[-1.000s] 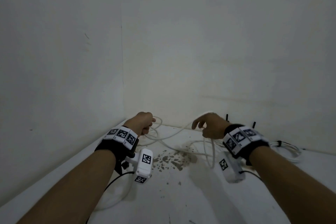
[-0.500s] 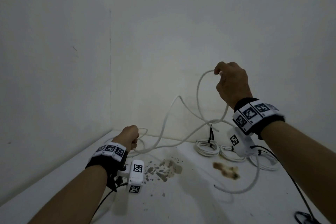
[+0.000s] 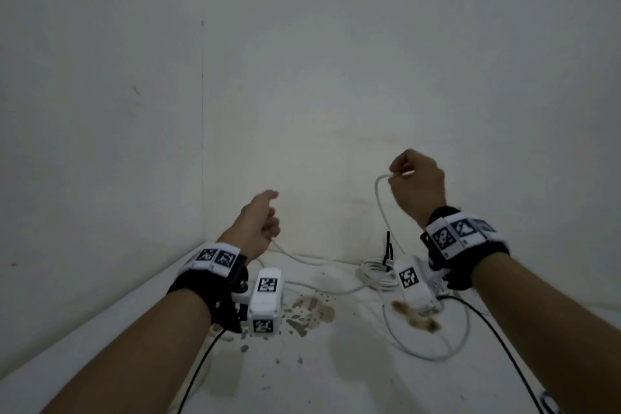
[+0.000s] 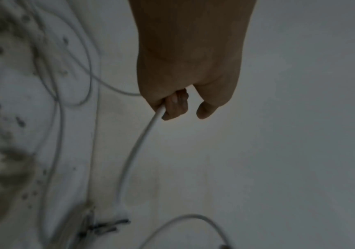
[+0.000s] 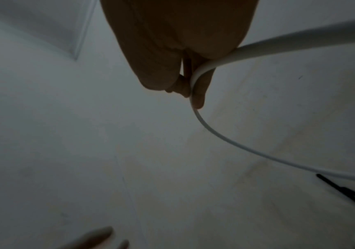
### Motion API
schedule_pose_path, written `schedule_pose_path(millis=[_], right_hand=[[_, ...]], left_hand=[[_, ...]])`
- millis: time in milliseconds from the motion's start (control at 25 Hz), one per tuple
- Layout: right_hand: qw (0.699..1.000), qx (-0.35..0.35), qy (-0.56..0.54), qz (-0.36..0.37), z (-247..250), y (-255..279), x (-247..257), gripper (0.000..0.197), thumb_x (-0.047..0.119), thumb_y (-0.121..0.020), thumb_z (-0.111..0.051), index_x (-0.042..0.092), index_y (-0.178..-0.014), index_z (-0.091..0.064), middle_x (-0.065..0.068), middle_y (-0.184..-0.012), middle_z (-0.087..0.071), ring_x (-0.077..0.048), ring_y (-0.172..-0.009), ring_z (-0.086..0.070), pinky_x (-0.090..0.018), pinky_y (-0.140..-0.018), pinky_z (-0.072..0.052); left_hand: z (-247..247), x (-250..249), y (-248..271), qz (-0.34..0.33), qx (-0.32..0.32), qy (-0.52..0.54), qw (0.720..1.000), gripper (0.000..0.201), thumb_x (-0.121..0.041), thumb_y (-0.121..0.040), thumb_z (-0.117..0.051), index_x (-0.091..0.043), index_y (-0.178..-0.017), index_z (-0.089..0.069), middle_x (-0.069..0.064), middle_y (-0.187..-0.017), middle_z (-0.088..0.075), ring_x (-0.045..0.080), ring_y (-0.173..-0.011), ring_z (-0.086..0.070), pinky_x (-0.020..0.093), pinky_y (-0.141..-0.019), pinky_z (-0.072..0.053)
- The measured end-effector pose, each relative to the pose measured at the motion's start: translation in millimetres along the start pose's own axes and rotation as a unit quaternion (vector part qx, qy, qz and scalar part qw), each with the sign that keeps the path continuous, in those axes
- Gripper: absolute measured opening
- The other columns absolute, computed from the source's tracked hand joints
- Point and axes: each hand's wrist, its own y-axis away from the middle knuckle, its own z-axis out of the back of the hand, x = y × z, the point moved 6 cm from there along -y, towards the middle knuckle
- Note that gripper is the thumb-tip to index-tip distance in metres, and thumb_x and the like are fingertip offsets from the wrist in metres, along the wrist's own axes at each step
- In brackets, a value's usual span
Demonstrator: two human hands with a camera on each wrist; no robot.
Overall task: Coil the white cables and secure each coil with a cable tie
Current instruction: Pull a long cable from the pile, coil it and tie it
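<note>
A loose white cable [image 3: 381, 208] runs between both hands above a white stained surface [image 3: 336, 373]. My right hand [image 3: 395, 175] is raised near the back wall and pinches the cable [image 5: 225, 139] between thumb and fingers [image 5: 200, 94]. My left hand [image 3: 274, 212] is lower and to the left, with fingers [image 4: 175, 107] curled round another stretch of the cable [image 4: 138, 151]. From there the cable sags onto the surface and loops at the right [image 3: 453, 346]. A coiled white cable [image 3: 373, 274] with a black cable tie [image 3: 388, 247] lies by the wall.
Two white walls meet in a corner [image 3: 202, 144] at the left. Brown stains [image 3: 311, 311] mark the surface between my arms, and a darker patch [image 3: 420, 321] lies under the right wrist. Black cords [image 3: 504, 346] trail from the wrist cameras.
My left hand has lifted off the surface and moved right and up. My right hand rose high with the cable, then came down a little. The stretch between the hands now sags lower.
</note>
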Motion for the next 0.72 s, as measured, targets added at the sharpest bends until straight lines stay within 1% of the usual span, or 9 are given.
schedule_pose_path(millis=[120,200,280,360,440,560,600,680,720], right_hand=[[0.970,0.229,0.074,0.022,-36,32,-7,0.030,0.002,-0.080,-0.065,0.025,-0.099,-0.066,-0.003,-0.106,-0.066,-0.024,-0.104,-0.065,-0.023,-0.077,-0.046],[0.916,0.400,-0.001,-0.016,-53,64,7,0.046,0.012,-0.084,-0.068,0.030,-0.125,-0.059,-0.001,-0.123,-0.063,-0.020,-0.113,-0.060,-0.028,-0.087,-0.047],[0.869,0.477,-0.109,-0.076,-65,90,28,0.042,0.023,-0.087,-0.066,0.030,-0.128,-0.059,-0.003,-0.118,-0.070,-0.017,-0.111,-0.064,-0.032,-0.092,-0.046],[0.868,0.461,-0.163,-0.085,-71,97,42,0.027,0.026,-0.095,-0.062,0.016,-0.119,-0.064,-0.010,-0.095,-0.073,-0.020,-0.089,-0.069,-0.044,-0.091,-0.052],[0.884,0.402,-0.224,-0.083,-69,91,47,0.022,0.020,-0.100,-0.056,0.000,-0.104,-0.065,-0.010,-0.074,-0.058,-0.020,-0.063,-0.059,-0.050,-0.082,-0.057],[0.895,0.282,-0.330,-0.103,-53,69,44,0.024,0.014,-0.104,-0.048,0.003,-0.089,-0.063,0.001,-0.061,-0.042,-0.011,-0.044,-0.037,-0.040,-0.057,-0.052],[0.897,0.240,-0.356,-0.106,-45,61,42,0.025,0.015,-0.105,-0.046,0.003,-0.089,-0.062,0.005,-0.056,-0.039,-0.010,-0.041,-0.033,-0.034,-0.050,-0.045],[0.899,0.185,-0.386,-0.095,-31,48,41,0.026,0.019,-0.106,-0.045,0.005,-0.092,-0.061,0.011,-0.050,-0.035,-0.009,-0.041,-0.026,-0.026,-0.046,-0.032],[0.902,0.173,-0.386,-0.084,-27,44,41,0.026,0.022,-0.106,-0.045,0.006,-0.093,-0.061,0.013,-0.050,-0.033,-0.009,-0.043,-0.025,-0.024,-0.045,-0.030]], left_hand=[[-31,-17,8,0.042,0.075,0.112,0.990,0.031,-0.020,-0.091,-0.051,-0.020,-0.067,-0.032,-0.006,-0.052,-0.026,0.008,-0.035,-0.022,0.019,-0.030,-0.018],[-46,-23,17,0.051,0.104,0.153,0.981,0.021,-0.017,-0.088,-0.046,-0.017,-0.069,-0.036,-0.002,-0.057,-0.035,0.011,-0.040,-0.031,0.020,-0.034,-0.026],[-59,-23,28,0.048,0.136,0.161,0.976,0.006,-0.011,-0.085,-0.039,-0.012,-0.081,-0.043,0.009,-0.068,-0.055,0.020,-0.053,-0.051,0.024,-0.046,-0.042],[-62,-17,35,0.053,0.172,0.092,0.979,0.016,-0.008,-0.084,-0.037,-0.007,-0.096,-0.047,0.017,-0.086,-0.068,0.026,-0.068,-0.064,0.029,-0.056,-0.053],[-55,-12,35,0.051,0.192,-0.025,0.980,0.029,-0.014,-0.083,-0.040,-0.005,-0.108,-0.051,0.014,-0.090,-0.070,0.024,-0.071,-0.067,0.030,-0.062,-0.053],[-30,-3,32,0.039,0.193,-0.215,0.957,0.040,-0.028,-0.082,-0.050,-0.008,-0.111,-0.068,0.006,-0.088,-0.067,0.018,-0.068,-0.059,0.028,-0.062,-0.041],[-18,2,30,0.027,0.174,-0.320,0.931,0.036,-0.033,-0.083,-0.057,-0.011,-0.109,-0.071,0.004,-0.087,-0.062,0.017,-0.067,-0.053,0.026,-0.060,-0.038],[3,20,21,0.006,0.149,-0.543,0.826,0.040,-0.048,-0.083,-0.068,-0.018,-0.109,-0.070,0.000,-0.099,-0.056,0.015,-0.081,-0.052,0.024,-0.064,-0.040],[9,33,16,0.003,0.165,-0.578,0.799,0.045,-0.056,-0.084,-0.066,-0.021,-0.111,-0.068,-0.001,-0.104,-0.056,0.015,-0.088,-0.054,0.025,-0.067,-0.043]])
